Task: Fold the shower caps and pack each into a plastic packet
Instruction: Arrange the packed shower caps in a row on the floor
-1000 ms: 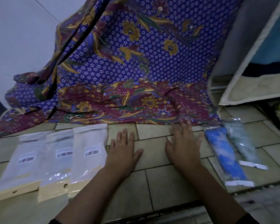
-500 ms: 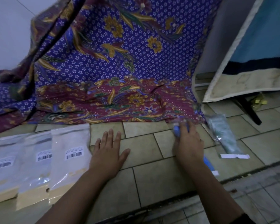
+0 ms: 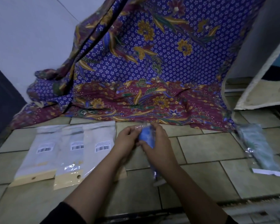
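- Blue shower cap point(image 3: 146, 138): moved from right-side tiles point(image 3: 205, 143) to centre, still wrapped.
- Left hand point(image 3: 127, 142), right hand point(image 3: 160, 147): both pinching it, probably to unwrap.
- Plastic packets point(image 3: 74, 152): flat at left, awaiting caps.

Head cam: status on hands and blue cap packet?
Left hand pinches blue cap packet at top, right hand grips its middle. Green packet lies apart at right. Nothing blocking.

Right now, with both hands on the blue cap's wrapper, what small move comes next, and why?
Probably open the clear wrapper's far end: the left hand pinches its film there, the right hand grips the blue cap inside, and three flat packets lie at left.
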